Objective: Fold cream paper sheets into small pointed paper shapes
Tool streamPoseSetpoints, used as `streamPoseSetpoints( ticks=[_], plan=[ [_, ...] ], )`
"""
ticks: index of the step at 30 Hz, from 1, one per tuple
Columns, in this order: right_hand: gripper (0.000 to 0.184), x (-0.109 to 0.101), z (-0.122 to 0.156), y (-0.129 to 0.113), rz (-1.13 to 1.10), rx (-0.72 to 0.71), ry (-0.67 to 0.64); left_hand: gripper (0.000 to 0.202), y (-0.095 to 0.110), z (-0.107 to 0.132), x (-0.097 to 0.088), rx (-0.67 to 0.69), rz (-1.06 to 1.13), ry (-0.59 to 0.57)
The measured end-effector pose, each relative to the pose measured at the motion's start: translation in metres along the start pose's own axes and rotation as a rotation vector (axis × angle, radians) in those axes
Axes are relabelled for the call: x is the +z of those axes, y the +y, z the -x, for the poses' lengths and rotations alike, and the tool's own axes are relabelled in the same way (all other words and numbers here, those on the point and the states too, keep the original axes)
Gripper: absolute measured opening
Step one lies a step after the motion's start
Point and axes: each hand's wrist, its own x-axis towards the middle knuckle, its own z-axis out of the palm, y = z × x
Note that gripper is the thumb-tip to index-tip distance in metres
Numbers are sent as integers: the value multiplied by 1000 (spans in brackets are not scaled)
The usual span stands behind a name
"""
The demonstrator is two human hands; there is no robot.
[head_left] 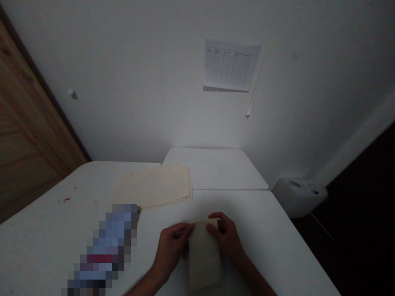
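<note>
Between my two hands is a cream-coloured folded piece [203, 257], narrow and oblong; I cannot tell whether it is cloth or paper. My left hand [170, 246] pinches its upper left corner, thumb on the near face. At the upper right corner my right hand [228, 238] grips it, with the thumb in front and the fingers partly behind. The piece hangs tilted over the white table [256, 230]. Beyond my left hand, a stack of thin cream sheets [160, 185] lies flat on the table.
A blurred-out object [108, 250] lies left of my left hand. Another white tabletop [212, 168] adjoins at the back, against the wall. Right of the table edge stands a whitish plastic jug [296, 197]. A printed chart [231, 65] hangs on the wall; wooden boards [27, 107] rise at left.
</note>
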Motion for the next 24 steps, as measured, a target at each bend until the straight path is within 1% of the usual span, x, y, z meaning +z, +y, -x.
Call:
streamPoseSetpoints(
  ticks=[6,11,17,24],
  plan=[
    [40,0,-1,3,-8,-16,-3,46,3,0,0,-9,-4,13],
    [40,0,0,2,-15,-8,-7,47,4,1,1,-3,10,-5],
    [45,-1,-1,-2,6,23,43,46,4,1,0,4,-6,-14],
    [52,-10,-5,-5,14,67,113,45,3,-1,-2,7,20,-2]
  ],
)
